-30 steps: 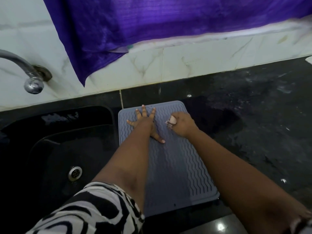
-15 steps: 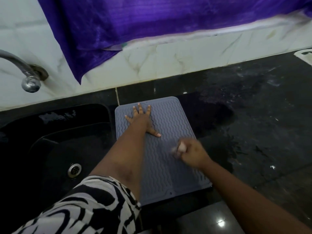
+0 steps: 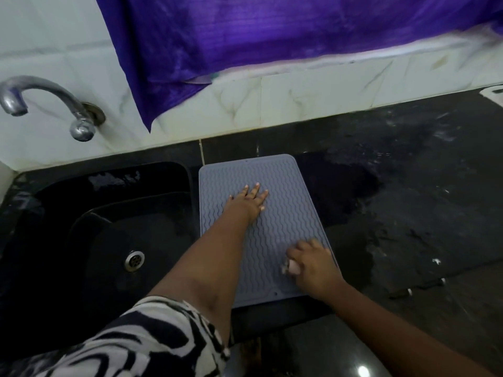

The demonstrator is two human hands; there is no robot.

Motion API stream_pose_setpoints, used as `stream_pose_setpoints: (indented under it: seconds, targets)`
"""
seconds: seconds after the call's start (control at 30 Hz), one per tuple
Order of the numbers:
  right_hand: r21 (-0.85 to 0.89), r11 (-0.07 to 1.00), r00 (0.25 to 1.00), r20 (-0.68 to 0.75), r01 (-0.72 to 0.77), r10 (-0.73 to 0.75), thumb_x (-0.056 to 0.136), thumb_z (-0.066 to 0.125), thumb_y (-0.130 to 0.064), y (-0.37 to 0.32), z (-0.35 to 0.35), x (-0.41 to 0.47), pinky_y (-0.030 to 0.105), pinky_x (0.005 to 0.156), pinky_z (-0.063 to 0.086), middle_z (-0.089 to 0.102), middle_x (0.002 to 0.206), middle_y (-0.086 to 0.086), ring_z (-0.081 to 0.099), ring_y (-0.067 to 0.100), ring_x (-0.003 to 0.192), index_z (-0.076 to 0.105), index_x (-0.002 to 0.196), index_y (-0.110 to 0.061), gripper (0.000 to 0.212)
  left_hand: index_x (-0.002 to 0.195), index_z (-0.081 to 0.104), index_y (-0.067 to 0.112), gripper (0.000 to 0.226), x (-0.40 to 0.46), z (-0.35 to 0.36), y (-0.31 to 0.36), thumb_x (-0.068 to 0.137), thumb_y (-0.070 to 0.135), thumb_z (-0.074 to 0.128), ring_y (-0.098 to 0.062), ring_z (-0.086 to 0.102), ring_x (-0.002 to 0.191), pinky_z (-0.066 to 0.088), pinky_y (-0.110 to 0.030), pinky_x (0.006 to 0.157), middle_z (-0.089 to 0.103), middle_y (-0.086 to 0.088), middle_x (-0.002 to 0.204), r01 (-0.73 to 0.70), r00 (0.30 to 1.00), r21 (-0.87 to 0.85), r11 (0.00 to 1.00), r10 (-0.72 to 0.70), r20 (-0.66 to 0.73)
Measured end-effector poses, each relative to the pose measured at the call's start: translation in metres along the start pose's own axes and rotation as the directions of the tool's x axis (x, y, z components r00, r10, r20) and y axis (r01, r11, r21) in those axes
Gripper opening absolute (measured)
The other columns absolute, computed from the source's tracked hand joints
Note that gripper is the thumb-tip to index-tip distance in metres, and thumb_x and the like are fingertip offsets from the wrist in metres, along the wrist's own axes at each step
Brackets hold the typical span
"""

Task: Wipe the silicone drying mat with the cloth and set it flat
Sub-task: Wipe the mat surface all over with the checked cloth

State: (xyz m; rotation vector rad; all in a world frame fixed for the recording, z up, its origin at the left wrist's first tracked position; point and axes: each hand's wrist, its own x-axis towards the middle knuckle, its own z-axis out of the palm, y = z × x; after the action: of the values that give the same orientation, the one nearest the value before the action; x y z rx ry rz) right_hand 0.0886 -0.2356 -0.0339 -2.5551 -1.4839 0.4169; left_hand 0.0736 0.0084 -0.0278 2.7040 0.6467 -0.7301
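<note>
A grey silicone drying mat with wavy ridges lies flat on the black counter, just right of the sink. My left hand presses flat on its upper middle, fingers spread. My right hand rests on the mat's near right part, closed around a small pale pink cloth; only a bit of the cloth shows by the thumb.
A black sink with a metal drain lies to the left, with a chrome tap above it. The black counter to the right is wet and streaked. A purple cloth hangs over the white tiled wall.
My right hand with the cloth has slid down the mat from beside the left hand to the near right corner. The left hand has stayed pressed on the mat.
</note>
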Motion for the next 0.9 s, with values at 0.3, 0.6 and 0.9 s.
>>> stream_pose_setpoints:
  seconds: [0.3,0.6,0.9]
  targets:
    - [0.430,0.897,0.987,0.156,-0.098,0.033,0.084,0.065,-0.014,0.005,-0.074,0.025,0.012,0.067,0.047,0.066,0.084,-0.001,0.062,0.017,0.085,0.065,0.081,-0.014,0.003,0.153,-0.011,0.030,0.072,-0.047,-0.005,0.044,0.101,0.045,0.036,-0.030,-0.001,0.150,0.004,-0.053,0.120,-0.012,-0.006,0.162,-0.011,0.999,-0.132,0.991,0.006,-0.043]
    - [-0.010,0.999,0.997,-0.070,-0.043,0.043,0.086,0.054,-0.027,-0.013,0.001,-0.012,0.038,0.088,0.032,0.050,0.119,0.004,0.039,0.027,0.112,0.053,0.114,-0.026,0.028,0.149,-0.017,0.040,0.113,-0.083,0.048,0.036,0.075,0.068,0.064,-0.029,-0.022,0.146,-0.002,-0.060,0.115,-0.033,-0.004,0.156,0.052,0.994,-0.017,0.999,-0.050,0.094]
    - [0.034,0.999,0.995,0.092,0.034,-0.037,0.081,0.060,-0.022,-0.008,-0.002,-0.063,0.040,0.093,0.038,0.054,0.116,0.003,0.041,0.026,0.112,0.057,0.110,-0.025,0.029,0.146,-0.020,0.045,0.107,-0.085,0.056,0.037,0.077,0.072,0.057,-0.035,-0.026,0.144,-0.002,-0.063,0.114,-0.035,0.003,0.155,0.126,0.990,-0.029,0.992,-0.123,0.072]
